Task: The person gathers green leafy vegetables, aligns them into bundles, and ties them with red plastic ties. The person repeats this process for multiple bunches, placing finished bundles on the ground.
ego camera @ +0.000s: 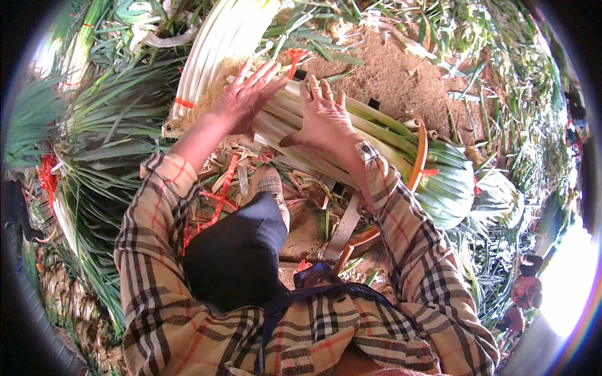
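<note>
A large bundle of long green onions, likely leeks or scallions [376,134], lies before me, white stalks to the left and folded green leaves to the right. My left hand [247,96] rests at the root end of the white stalks, fingers spread. Beside it, my right hand [324,113] lies over the stalks with its fingers apart; neither hand is closed around anything. A curved orange-brown bar [420,155] arches over the green part, near a red tie [429,172]. Beyond my left hand lies another bundle of white stalks [207,56] with a red band [184,103].
Heaps of green leaves [117,113] lie at the left. Red plastic string [225,183] and scraps litter the ground near my shoe [269,181]. Bare soil [400,75] shows beyond the bundle. More leafy bundles [498,197] are at the right, with people [526,291] far off.
</note>
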The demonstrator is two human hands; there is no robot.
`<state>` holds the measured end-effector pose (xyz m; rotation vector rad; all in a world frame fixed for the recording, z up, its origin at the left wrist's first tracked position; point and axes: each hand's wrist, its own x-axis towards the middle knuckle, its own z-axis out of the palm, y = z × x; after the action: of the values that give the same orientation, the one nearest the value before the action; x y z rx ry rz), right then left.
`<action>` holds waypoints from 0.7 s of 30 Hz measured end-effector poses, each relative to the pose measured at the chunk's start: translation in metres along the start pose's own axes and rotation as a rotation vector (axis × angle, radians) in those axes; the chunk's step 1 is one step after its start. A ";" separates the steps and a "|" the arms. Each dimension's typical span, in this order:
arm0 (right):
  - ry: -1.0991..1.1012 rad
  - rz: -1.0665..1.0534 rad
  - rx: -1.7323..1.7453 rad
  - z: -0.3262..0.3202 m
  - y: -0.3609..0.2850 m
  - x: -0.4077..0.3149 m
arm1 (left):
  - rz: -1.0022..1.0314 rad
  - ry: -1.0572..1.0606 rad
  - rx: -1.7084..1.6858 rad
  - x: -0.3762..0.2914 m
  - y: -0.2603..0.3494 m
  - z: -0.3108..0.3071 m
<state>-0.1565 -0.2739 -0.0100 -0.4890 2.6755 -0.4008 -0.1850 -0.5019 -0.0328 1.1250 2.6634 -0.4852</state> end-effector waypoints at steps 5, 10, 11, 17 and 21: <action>-0.174 0.011 -0.070 -0.003 -0.008 0.010 | 0.131 -0.058 -0.206 0.013 -0.017 0.014; -0.053 -0.069 -0.136 0.002 -0.005 0.011 | 0.089 0.044 -0.383 0.014 -0.016 0.029; -0.048 -0.065 -0.139 0.004 -0.004 0.015 | 0.092 0.037 -0.382 0.016 -0.016 0.028; 0.040 -0.088 -0.121 0.016 -0.015 0.013 | 0.077 0.136 -0.426 0.012 -0.011 0.043; 0.065 -0.057 -0.216 0.026 -0.032 0.029 | 0.085 0.319 -0.261 0.017 -0.019 0.064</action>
<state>-0.1622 -0.3190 -0.0314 -0.6261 2.7881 -0.1456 -0.2065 -0.5273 -0.0935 1.3181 2.8161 0.0657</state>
